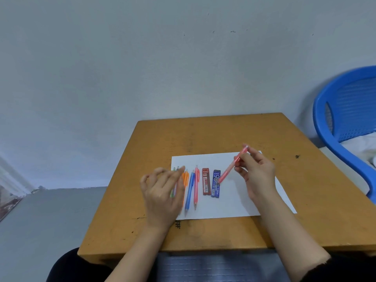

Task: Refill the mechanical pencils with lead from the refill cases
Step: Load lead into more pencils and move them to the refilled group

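My right hand point(257, 171) pinches a pink mechanical pencil point(231, 168) near its cap end and holds it slanted above the white paper point(240, 202), tip down over the blue refill case point(215, 184). A red refill case point(206, 181) lies just left of the blue one. Further left lie a pink pencil point(196, 188), a blue pencil point(189, 190), an orange pencil point(185, 178) and a green pencil point(173, 187). My left hand point(162, 192) hovers over the green and orange pencils with loosely curled fingers, holding nothing.
The paper lies on a small wooden table point(223, 233) set against a pale wall. A blue plastic chair point(345, 127) stands at the right, with white cloth on its seat. The floor drops away on the left.
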Tool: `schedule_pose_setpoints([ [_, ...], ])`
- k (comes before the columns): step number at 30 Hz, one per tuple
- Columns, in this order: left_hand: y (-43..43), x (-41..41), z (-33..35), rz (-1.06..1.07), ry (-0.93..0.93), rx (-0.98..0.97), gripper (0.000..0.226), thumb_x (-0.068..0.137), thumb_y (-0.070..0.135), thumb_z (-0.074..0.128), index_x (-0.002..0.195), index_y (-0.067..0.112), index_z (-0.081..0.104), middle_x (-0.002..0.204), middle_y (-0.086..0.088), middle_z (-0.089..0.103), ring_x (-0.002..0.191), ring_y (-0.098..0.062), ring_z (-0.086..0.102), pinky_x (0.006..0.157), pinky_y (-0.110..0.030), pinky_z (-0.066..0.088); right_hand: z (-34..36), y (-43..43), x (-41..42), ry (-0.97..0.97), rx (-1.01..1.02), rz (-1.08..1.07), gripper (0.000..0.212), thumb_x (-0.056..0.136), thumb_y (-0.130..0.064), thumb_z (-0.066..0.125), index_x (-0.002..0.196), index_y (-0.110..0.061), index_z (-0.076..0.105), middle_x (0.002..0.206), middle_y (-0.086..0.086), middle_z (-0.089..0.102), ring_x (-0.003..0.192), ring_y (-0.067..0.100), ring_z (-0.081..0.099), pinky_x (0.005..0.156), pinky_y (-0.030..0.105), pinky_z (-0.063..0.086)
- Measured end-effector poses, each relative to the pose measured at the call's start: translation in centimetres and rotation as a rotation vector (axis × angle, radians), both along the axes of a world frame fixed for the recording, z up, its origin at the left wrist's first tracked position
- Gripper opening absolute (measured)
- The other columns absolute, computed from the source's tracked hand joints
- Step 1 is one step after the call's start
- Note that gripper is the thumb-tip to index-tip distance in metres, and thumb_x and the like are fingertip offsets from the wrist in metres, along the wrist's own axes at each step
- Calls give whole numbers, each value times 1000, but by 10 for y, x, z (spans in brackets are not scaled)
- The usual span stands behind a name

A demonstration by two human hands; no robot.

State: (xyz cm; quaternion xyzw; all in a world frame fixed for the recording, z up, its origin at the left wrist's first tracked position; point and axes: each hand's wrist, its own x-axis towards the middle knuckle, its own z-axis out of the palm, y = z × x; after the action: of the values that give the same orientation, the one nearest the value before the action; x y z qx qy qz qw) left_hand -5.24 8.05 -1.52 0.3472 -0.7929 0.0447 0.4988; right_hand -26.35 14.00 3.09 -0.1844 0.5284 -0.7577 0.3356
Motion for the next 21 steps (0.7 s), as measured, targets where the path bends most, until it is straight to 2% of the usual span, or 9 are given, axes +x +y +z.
schedule_pose_setpoints([
  [6,-20,25,3,138,73,292,38,93,37,44,116,19,68,102,4,69,109,-13,48,93,-34,27,9,4,-28,229,291,163,23,90,4,56,111,-3,64,73,15,65,54,19,52,50,21,50],
  [9,-28,33,-1,212,52,443,31,95,27,53,124,21,64,113,2,66,117,-17,46,98,-36,25,7,3,-34,345,404,198,23,89,5,56,110,1,65,71,15,64,54,21,54,48,20,52],
  [11,-30,33,-5,239,-5,526,34,95,24,55,128,23,60,123,2,62,125,-17,42,104,-39,24,6,1,-35,397,490,232,23,89,5,56,108,-4,65,70,15,63,55,21,55,50,22,54],
  [12,-31,32,-6,249,-43,547,34,95,25,55,129,24,60,128,3,60,128,-16,39,106,-41,24,5,-1,-35,421,535,254,23,89,4,57,107,-7,65,70,15,64,54,21,56,54,25,56],
  [15,-34,30,-7,284,-142,595,34,95,29,53,128,24,61,139,6,52,133,-14,34,109,-42,23,-2,-7,-35,515,647,303,22,87,1,57,105,-2,68,71,16,67,52,21,59,68,34,58],
  [19,-34,30,-6,334,-211,667,38,96,32,50,132,24,57,144,7,46,136,-14,29,111,-41,22,-6,-11,-31,604,724,309,23,86,-2,56,105,-5,69,75,18,70,50,18,60,60,26,53],
  [21,-33,29,-6,348,-231,682,39,96,33,49,133,23,56,145,6,45,137,-14,28,112,-41,22,-6,-12,-30,629,735,300,24,87,-3,56,107,-7,69,77,17,71,52,17,61,62,25,53],
])
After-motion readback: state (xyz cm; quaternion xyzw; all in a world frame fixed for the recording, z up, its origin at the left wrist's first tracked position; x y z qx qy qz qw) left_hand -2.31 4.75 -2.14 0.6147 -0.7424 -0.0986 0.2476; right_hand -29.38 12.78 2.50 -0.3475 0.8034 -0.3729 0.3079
